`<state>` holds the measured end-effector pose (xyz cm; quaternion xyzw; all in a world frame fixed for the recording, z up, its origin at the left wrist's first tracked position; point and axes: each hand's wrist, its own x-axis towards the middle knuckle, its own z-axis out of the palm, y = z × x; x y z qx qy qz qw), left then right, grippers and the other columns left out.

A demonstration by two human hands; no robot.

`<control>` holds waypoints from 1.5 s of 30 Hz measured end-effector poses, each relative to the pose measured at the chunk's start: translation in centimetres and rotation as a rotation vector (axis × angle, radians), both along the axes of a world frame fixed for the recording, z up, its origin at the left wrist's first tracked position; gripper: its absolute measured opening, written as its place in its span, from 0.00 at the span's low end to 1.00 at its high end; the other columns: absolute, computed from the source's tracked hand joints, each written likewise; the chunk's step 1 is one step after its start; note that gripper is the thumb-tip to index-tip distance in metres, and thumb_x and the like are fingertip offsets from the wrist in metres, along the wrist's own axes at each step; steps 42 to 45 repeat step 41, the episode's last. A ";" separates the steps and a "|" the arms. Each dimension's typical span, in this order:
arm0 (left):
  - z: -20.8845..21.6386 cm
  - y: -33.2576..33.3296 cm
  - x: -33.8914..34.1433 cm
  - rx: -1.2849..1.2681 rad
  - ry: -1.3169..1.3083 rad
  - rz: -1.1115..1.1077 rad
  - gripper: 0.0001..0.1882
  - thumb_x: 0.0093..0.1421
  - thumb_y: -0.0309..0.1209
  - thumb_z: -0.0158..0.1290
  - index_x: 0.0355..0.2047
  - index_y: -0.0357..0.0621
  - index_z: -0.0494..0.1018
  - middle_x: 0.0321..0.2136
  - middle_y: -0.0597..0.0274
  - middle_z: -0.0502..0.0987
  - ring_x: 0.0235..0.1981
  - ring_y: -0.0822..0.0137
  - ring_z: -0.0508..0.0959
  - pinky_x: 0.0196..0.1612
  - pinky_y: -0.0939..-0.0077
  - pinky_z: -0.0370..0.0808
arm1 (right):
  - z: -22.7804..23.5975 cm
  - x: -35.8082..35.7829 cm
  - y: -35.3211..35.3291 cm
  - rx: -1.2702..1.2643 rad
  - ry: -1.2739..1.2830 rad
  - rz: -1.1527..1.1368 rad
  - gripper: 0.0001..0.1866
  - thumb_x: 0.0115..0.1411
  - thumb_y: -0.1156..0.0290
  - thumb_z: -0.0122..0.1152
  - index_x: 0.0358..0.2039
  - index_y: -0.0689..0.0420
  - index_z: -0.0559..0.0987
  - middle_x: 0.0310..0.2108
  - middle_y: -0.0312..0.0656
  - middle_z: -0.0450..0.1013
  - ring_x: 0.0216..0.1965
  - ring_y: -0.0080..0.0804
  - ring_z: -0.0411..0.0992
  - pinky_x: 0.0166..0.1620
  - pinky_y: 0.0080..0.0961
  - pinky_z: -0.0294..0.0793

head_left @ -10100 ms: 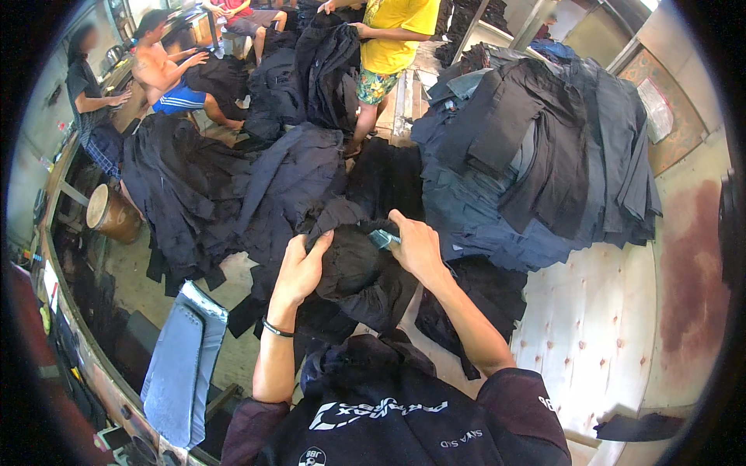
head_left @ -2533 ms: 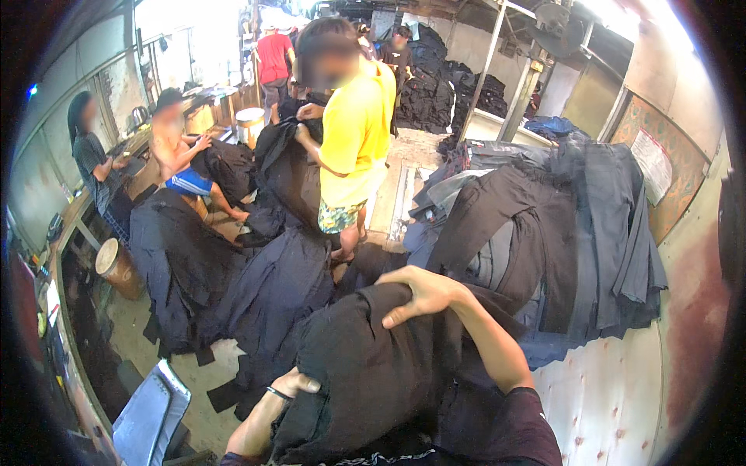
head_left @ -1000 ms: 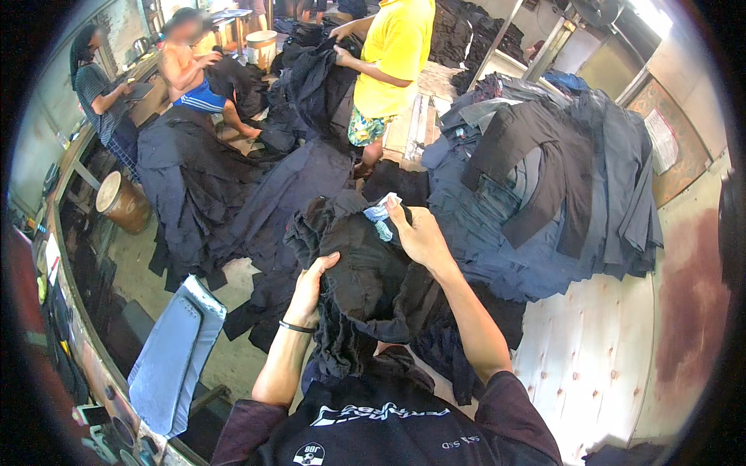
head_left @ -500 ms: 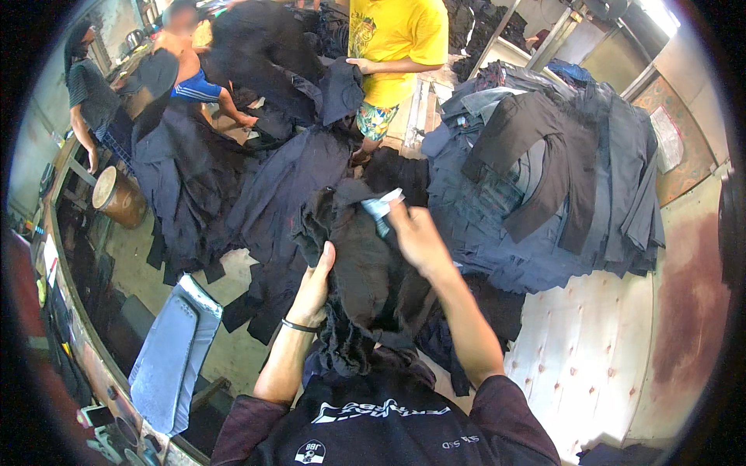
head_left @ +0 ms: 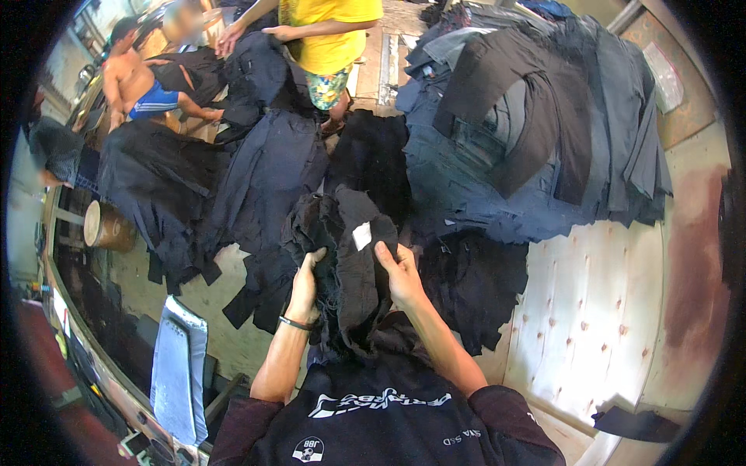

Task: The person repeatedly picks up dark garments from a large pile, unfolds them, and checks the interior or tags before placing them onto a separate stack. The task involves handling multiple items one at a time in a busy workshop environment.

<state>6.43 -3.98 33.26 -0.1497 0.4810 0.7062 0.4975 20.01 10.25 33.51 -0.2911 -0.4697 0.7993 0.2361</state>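
Note:
A bunched black garment (head_left: pixel 353 283) hangs in front of my chest, its exact kind hidden by the folds. My left hand (head_left: pixel 305 289) is closed on its left side, thumb up, with a dark band around the wrist. On the other side my right hand (head_left: pixel 402 277) grips the cloth, thumb on top, just below a small white tag (head_left: pixel 361 235) that lies against the upper part of the garment. Most of my fingers are behind the cloth.
Black garments (head_left: pixel 163 179) lie heaped ahead on the left. A high stack of dark trousers (head_left: pixel 497 194) stands on the right, beside a pale buttoned panel (head_left: pixel 583 318). At lower left are a grey-blue padded board (head_left: pixel 177 373) and a drum (head_left: pixel 113 225). A person in yellow (head_left: pixel 330 39) stands ahead.
My right hand has come down from a whitish strip at the garment's top to its right side. The view has shifted. A person at far left now bends down.

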 end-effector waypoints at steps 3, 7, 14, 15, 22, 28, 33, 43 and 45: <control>-0.2 2.9 1.0 -0.013 -0.033 -0.014 0.28 0.67 0.41 0.59 0.60 0.34 0.75 0.54 0.56 0.81 0.52 0.61 0.81 0.58 0.66 0.77 | -1.0 1.9 2.4 -0.102 -0.019 -0.071 0.15 0.74 0.58 0.62 0.48 0.57 0.83 0.43 0.31 0.80 0.42 0.18 0.74 0.48 0.22 0.73; -0.3 5.8 2.5 -0.132 0.410 -0.231 0.28 0.66 0.35 0.62 0.61 0.30 0.73 0.53 0.58 0.80 0.50 0.62 0.80 0.56 0.68 0.77 | -1.1 3.2 4.1 -0.077 -0.007 -0.045 0.16 0.75 0.57 0.61 0.49 0.58 0.82 0.44 0.30 0.80 0.43 0.17 0.74 0.49 0.22 0.73; -1.7 8.8 3.1 -0.241 0.419 -0.312 0.24 0.63 0.31 0.61 0.55 0.26 0.76 0.50 0.54 0.82 0.46 0.59 0.82 0.54 0.66 0.79 | 3.6 13.2 13.7 0.546 -0.502 0.122 0.24 0.71 0.52 0.63 0.46 0.64 0.82 0.33 0.46 0.80 0.34 0.28 0.72 0.39 0.35 0.75; -1.7 9.0 3.2 -0.214 0.410 -0.251 0.22 0.62 0.34 0.62 0.51 0.29 0.77 0.46 0.54 0.83 0.43 0.59 0.83 0.49 0.65 0.81 | 4.7 16.7 15.2 0.714 -0.614 -0.102 0.23 0.70 0.53 0.64 0.44 0.65 0.82 0.31 0.53 0.79 0.32 0.31 0.73 0.38 0.37 0.76; -0.7 8.1 1.4 -0.193 0.385 -0.099 0.32 0.58 0.34 0.63 0.60 0.30 0.71 0.53 0.50 0.77 0.50 0.53 0.81 0.56 0.60 0.79 | 14.9 39.5 26.6 0.772 -1.154 -0.557 0.22 0.72 0.60 0.65 0.24 0.60 0.76 0.20 0.22 0.61 0.24 0.16 0.58 0.27 0.26 0.57; -1.6 8.5 2.0 -0.209 0.511 0.056 0.25 0.59 0.40 0.64 0.49 0.31 0.78 0.44 0.53 0.82 0.41 0.58 0.82 0.46 0.64 0.80 | 23.3 45.7 31.9 0.801 -1.177 -0.369 0.21 0.72 0.57 0.62 0.41 0.67 0.83 0.26 0.42 0.79 0.30 0.27 0.73 0.37 0.31 0.72; -2.4 8.1 1.6 -0.228 0.482 0.070 0.33 0.59 0.34 0.64 0.62 0.30 0.70 0.57 0.53 0.77 0.53 0.55 0.79 0.60 0.61 0.75 | 9.1 45.5 36.5 1.048 -1.344 -0.326 0.21 0.68 0.56 0.65 0.33 0.66 0.80 0.21 0.55 0.70 0.23 0.38 0.67 0.32 0.41 0.68; -3.7 7.4 1.4 -0.287 0.542 0.130 0.31 0.59 0.34 0.65 0.60 0.32 0.73 0.55 0.55 0.78 0.53 0.58 0.78 0.61 0.62 0.73 | -26.6 33.7 33.6 0.641 -1.386 -0.004 0.31 0.65 0.59 0.65 0.66 0.52 0.71 0.51 0.65 0.78 0.55 0.62 0.77 0.60 0.54 0.74; -3.7 7.4 1.4 -0.287 0.542 0.130 0.31 0.59 0.34 0.65 0.60 0.32 0.73 0.55 0.55 0.78 0.53 0.58 0.78 0.61 0.62 0.73 | -26.6 33.7 33.6 0.641 -1.386 -0.004 0.31 0.65 0.59 0.65 0.66 0.52 0.71 0.51 0.65 0.78 0.55 0.62 0.77 0.60 0.54 0.74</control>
